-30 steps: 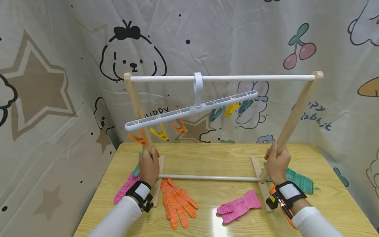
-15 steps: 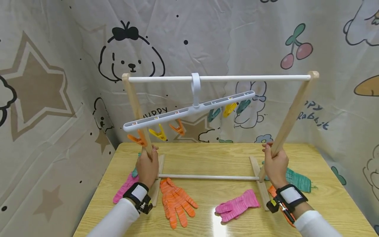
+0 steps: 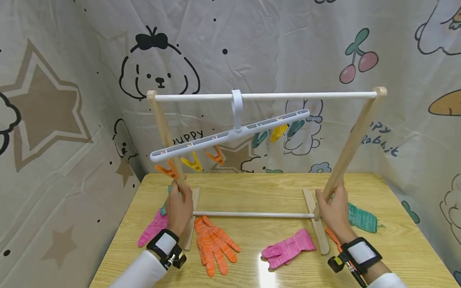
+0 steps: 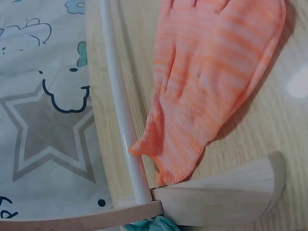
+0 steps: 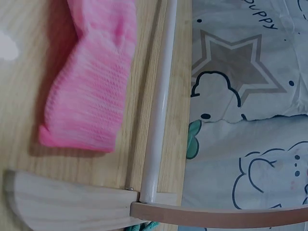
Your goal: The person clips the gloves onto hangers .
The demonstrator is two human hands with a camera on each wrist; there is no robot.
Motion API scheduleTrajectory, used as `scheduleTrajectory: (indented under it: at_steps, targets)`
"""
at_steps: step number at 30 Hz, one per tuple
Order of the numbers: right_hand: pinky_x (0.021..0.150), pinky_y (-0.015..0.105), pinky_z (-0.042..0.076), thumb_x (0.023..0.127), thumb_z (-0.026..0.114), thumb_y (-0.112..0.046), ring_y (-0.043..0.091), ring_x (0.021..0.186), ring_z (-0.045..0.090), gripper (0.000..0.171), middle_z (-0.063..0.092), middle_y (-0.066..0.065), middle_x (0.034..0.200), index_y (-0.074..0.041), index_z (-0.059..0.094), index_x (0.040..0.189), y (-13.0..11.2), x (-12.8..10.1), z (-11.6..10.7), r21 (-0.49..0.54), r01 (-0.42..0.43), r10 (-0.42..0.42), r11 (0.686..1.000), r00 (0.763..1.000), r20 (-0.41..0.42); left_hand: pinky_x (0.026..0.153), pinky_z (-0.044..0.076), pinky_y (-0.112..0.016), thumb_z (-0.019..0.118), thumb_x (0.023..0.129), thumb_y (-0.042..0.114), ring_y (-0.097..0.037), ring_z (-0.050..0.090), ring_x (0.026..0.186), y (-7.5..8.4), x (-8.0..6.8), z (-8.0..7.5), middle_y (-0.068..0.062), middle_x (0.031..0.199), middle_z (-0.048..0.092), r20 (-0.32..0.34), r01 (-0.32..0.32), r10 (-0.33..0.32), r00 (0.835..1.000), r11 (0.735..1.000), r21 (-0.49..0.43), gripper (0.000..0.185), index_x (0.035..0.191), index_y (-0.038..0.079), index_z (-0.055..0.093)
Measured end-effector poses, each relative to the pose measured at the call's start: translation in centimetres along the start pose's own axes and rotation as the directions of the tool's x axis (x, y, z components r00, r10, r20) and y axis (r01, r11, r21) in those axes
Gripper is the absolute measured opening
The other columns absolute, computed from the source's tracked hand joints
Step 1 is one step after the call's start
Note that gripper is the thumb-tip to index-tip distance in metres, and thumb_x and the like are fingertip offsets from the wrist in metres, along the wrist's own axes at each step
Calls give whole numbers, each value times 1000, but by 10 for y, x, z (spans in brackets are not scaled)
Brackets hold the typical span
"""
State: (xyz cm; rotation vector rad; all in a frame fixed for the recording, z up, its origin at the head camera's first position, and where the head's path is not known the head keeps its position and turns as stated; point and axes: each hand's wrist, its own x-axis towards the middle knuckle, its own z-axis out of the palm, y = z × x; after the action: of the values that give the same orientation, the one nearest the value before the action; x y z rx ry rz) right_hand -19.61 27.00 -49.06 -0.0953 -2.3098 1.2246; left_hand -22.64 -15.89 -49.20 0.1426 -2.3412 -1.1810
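A wooden drying rack stands on the table, with a white top bar (image 3: 266, 96), a left post (image 3: 162, 128) and a right post (image 3: 354, 136). From the bar hangs a tilted white hanger (image 3: 230, 134) with several coloured clips (image 3: 192, 163). My left hand (image 3: 178, 190) touches the foot of the left post with loosened fingers. My right hand (image 3: 329, 196) lies against the right post low down, fingers relaxed. Neither hand shows in the wrist views. The left wrist view has an orange glove (image 4: 221, 72) beside the lower rod (image 4: 120, 106). The right wrist view has a pink glove (image 5: 91, 91).
Gloves lie on the yellow table (image 3: 252, 188): an orange one (image 3: 214, 244), a pink one (image 3: 288, 250), another pink one (image 3: 153, 228) at the left and a teal one (image 3: 361, 218) at the right. A printed cloth (image 3: 54, 120) hangs behind and on both sides.
Both hands have slid down the posts and drawn back toward me, and their grip has loosened. The rack and hanger have stayed in place.
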Motion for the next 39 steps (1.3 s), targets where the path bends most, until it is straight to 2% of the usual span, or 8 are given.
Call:
scheduleTrajectory:
  at_steps: [2, 6, 9, 11, 16, 22, 29, 39]
  targets:
    - [97, 72, 40, 94, 64, -7, 43, 135, 41, 88, 38, 26, 152, -26, 12, 163, 0, -3, -2, 35, 21, -22, 999, 999, 29, 66, 40, -40, 51, 103, 22, -27, 53, 76, 1, -3, -2, -12, 87, 59, 19, 10, -10, 1000, 1000, -4, 33, 135, 14, 53]
    - [109, 78, 24, 95, 63, -11, 44, 150, 21, 97, 12, 15, 169, -35, -4, 162, -2, -10, -7, 59, -1, -3, 998, 998, 64, 78, 42, -43, 53, 102, 19, -29, 57, 91, 2, -8, -6, -15, 102, 61, 61, 28, -26, 998, 999, -19, 33, 133, 10, 50]
    - [110, 79, 18, 96, 63, -14, 46, 152, 14, 99, 4, 14, 171, -34, -9, 162, -4, -16, -8, 47, -39, 35, 998, 997, 71, 87, 44, -47, 54, 101, 16, -30, 57, 102, 1, -12, -9, -17, 112, 60, 92, 34, -29, 995, 998, -60, 38, 139, 11, 47]
    - [110, 80, 16, 96, 64, -14, 48, 153, 12, 101, 2, 17, 170, -31, -10, 162, -6, -21, -8, 30, -45, 43, 999, 996, 74, 98, 43, -53, 53, 102, 14, -32, 56, 116, -1, -15, -11, -18, 128, 58, 116, 38, -27, 993, 995, -97, 48, 148, 14, 42]
    - [114, 78, 13, 94, 67, -11, 48, 154, 8, 102, 0, 22, 169, -19, -8, 163, -8, -32, -7, 0, -6, 6, 1000, 997, 73, 115, 30, -63, 51, 102, 11, -33, 40, 142, -4, -26, -16, -18, 154, 42, 147, 40, -17, 989, 987, -154, 62, 159, 21, 29]
    - [115, 77, 8, 94, 68, -17, 46, 155, 3, 102, -4, 17, 171, -20, -7, 163, -11, -44, -7, -15, -1, 3, 1000, 996, 85, 119, 28, -60, 54, 102, 12, -29, 35, 147, -6, -35, -19, -13, 158, 40, 137, 26, -7, 991, 989, -142, 63, 159, 24, 31]
    - [113, 79, 8, 92, 69, -12, 47, 154, 4, 101, 1, 20, 170, -20, -1, 164, -17, -58, -3, 4, 28, -29, 1000, 997, 75, 119, 28, -62, 55, 101, 10, -35, 35, 149, -8, -41, -22, -15, 162, 38, 170, 54, -31, 985, 990, -131, 67, 161, 21, 26]
    - [109, 82, 11, 91, 71, -16, 53, 152, 6, 92, 9, 28, 166, -19, 14, 163, -15, -76, 10, -27, 102, -96, 994, 982, 165, 117, 35, -55, 52, 104, 14, -36, 33, 151, -11, -52, -17, -21, 164, 31, 238, 184, -138, 961, 966, -181, 81, 163, 18, -3]
